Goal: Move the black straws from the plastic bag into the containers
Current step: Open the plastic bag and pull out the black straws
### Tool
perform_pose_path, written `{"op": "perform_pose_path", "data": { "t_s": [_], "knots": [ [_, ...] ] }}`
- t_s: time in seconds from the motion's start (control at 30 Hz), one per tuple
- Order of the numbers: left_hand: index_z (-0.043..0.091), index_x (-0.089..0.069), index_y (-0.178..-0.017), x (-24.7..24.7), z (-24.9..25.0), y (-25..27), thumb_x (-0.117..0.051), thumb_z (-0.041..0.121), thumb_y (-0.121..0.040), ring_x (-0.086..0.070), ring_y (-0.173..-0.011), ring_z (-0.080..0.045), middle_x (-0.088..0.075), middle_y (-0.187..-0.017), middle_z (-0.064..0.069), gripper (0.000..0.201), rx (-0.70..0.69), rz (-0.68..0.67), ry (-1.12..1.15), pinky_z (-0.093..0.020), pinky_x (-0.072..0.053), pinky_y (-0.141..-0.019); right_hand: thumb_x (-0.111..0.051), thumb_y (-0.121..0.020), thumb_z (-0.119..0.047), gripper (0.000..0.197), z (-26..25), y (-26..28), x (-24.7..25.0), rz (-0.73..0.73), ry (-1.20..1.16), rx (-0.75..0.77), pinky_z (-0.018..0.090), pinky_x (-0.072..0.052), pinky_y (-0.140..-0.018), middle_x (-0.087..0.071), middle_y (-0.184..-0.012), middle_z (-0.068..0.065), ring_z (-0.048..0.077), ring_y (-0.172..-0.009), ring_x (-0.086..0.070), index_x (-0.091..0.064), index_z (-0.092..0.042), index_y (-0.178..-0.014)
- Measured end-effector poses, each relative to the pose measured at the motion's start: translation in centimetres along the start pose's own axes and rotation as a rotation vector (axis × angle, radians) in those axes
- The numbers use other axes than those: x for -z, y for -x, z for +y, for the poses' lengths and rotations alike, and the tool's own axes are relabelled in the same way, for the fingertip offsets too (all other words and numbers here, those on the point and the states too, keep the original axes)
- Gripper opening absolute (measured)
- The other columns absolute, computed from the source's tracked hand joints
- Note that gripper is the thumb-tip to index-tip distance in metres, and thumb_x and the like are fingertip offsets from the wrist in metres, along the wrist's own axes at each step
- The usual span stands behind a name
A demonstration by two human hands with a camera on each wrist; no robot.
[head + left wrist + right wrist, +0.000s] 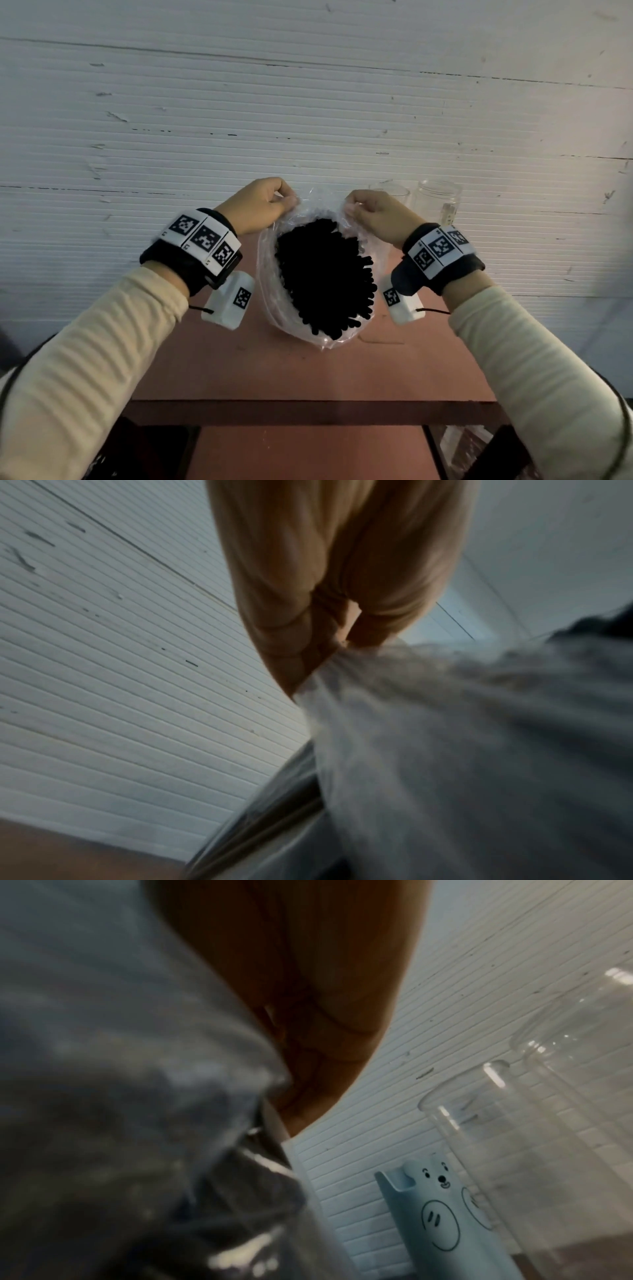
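A clear plastic bag (270,274) stands on the reddish table (308,370), its mouth pulled wide. It is packed with black straws (322,274) seen end-on. My left hand (260,205) pinches the bag's rim at the far left, and my right hand (370,212) pinches the rim at the far right. Two clear containers (438,202) stand against the wall just right of my right hand. In the left wrist view my left hand (329,642) pinches bunched plastic film (445,723). The right wrist view shows my right hand (301,1042) on the bag (120,1069), with the clear containers (514,1150) close by.
A pale blue bear-faced holder (441,1218) stands on the table behind the bag, hidden in the head view. A white ribbed wall (308,102) rises right behind the table. The table's front edge (308,411) runs below the bag, with a lower shelf beneath.
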State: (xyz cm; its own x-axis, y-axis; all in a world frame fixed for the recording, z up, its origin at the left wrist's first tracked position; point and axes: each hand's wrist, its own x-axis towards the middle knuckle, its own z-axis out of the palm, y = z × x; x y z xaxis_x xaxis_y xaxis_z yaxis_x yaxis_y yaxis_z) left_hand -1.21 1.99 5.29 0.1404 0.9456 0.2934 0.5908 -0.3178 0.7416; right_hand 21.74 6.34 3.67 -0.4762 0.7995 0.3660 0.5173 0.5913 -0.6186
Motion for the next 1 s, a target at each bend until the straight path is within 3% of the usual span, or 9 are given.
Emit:
{"op": "perform_pose_path", "data": {
  "t_s": [0.1,0.2,0.33,0.4,0.5,0.63,0.7,0.83,1.0],
  "knots": [
    [0.018,-0.053,-0.104,-0.3,-0.2,-0.6,-0.046,0.014,-0.101,-0.03,-0.031,-0.001,-0.045,-0.049,0.012,0.009,0.037,-0.007,0.03,-0.012,-0.025,-0.035,-0.044,-0.102,-0.013,0.03,0.2,-0.7,-0.4,-0.045,-0.045,-0.027,0.021,-0.029,-0.047,-0.051,-0.047,-0.013,0.004,-0.043,-0.036,-0.047,-0.017,-0.073],
    [0.034,-0.045,-0.1,-0.5,-1.2,-1.0,-0.042,0.011,-0.102,-0.023,-0.033,-0.008,-0.032,-0.05,-0.001,0.023,0.07,-0.064,0.075,-0.018,-0.018,-0.034,-0.044,-0.101,-0.012,0.012,0.9,-1.0,-0.5,-0.057,-0.106,-0.075,0.015,-0.027,-0.038,-0.041,-0.042,-0.012,0.0,-0.034,-0.03,-0.046,-0.013,-0.09],
    [0.026,-0.058,-0.087,-0.8,-1.2,-0.7,-0.042,0.012,-0.1,-0.038,-0.049,-0.015,-0.046,-0.054,-0.004,0.024,0.109,-0.107,0.189,-0.022,-0.027,-0.044,-0.045,-0.098,-0.007,0.017,1.9,-1.0,-0.6,-0.044,-0.15,-0.047,0.017,-0.026,-0.039,-0.036,-0.062,0.007,0.014,-0.045,-0.025,-0.038,-0.022,-0.095],
    [0.021,-0.063,-0.088,-0.8,-0.6,-0.5,-0.053,0.035,-0.093,-0.045,-0.055,-0.01,-0.053,-0.071,-0.004,0.018,0.121,-0.092,0.192,-0.023,-0.034,-0.054,-0.05,-0.096,-0.006,0.016,2.0,-0.9,-0.6,-0.006,-0.155,-0.024,0.017,-0.035,-0.048,-0.043,-0.071,0.007,0.015,-0.053,-0.034,-0.044,-0.02,-0.092],
    [0.023,-0.066,-0.09,-0.4,-0.6,-0.4,-0.07,0.061,-0.062,-0.06,-0.083,-0.012,-0.063,-0.094,-0.001,0.047,0.078,-0.127,0.149,-0.028,-0.046,-0.081,-0.056,-0.093,-0.005,0.009,2.1,-0.6,-0.7,0.09,-0.208,-0.001,0.014,-0.041,-0.068,-0.054,-0.077,-0.003,0.007,-0.066,-0.05,-0.055,-0.013,-0.091],
    [0.022,-0.066,-0.087,-0.2,-1.3,-0.8,-0.074,0.034,-0.083,-0.06,-0.081,0.003,-0.066,-0.102,0.006,0.016,-0.003,-0.08,0.022,-0.025,-0.043,-0.086,-0.065,-0.091,-0.019,0.006,1.9,0.1,-0.4,0.073,-0.176,0.026,0.011,-0.043,-0.077,-0.059,-0.092,-0.009,-0.002,-0.079,-0.055,-0.061,-0.015,-0.094],
    [0.02,-0.064,-0.083,-0.2,-1.4,-1.0,-0.069,0.027,-0.087,-0.062,-0.083,-0.004,-0.069,-0.093,0.004,0.01,-0.025,-0.07,0.037,-0.028,-0.045,-0.091,-0.069,-0.088,-0.024,0.01,2.1,0.2,-0.4,0.039,-0.137,0.031,0.013,-0.044,-0.076,-0.059,-0.094,-0.009,-0.001,-0.078,-0.054,-0.062,-0.02,-0.094],
    [0.016,-0.06,-0.081,0.0,-1.5,-1.3,-0.063,0.02,-0.092,-0.06,-0.073,-0.007,-0.065,-0.079,0.004,0.012,0.006,-0.073,0.044,-0.024,-0.046,-0.078,-0.064,-0.092,-0.017,0.005,2.2,-0.6,-0.7,-0.015,-0.079,0.072,0.02,-0.044,-0.077,-0.061,-0.082,-0.005,0.008,-0.077,-0.055,-0.063,-0.021,-0.088],
    [0.015,-0.058,-0.087,-0.1,-1.5,-1.4,-0.055,0.017,-0.097,-0.043,-0.036,0.004,-0.055,-0.066,0.004,0.011,0.036,-0.056,0.012,-0.008,-0.03,-0.04,-0.056,-0.094,-0.008,0.02,2.4,-1.8,-1.2,-0.048,0.011,0.054,0.029,-0.044,-0.077,-0.063,-0.08,0.013,0.017,-0.075,-0.054,-0.062,-0.024,-0.084]
  ]
}}
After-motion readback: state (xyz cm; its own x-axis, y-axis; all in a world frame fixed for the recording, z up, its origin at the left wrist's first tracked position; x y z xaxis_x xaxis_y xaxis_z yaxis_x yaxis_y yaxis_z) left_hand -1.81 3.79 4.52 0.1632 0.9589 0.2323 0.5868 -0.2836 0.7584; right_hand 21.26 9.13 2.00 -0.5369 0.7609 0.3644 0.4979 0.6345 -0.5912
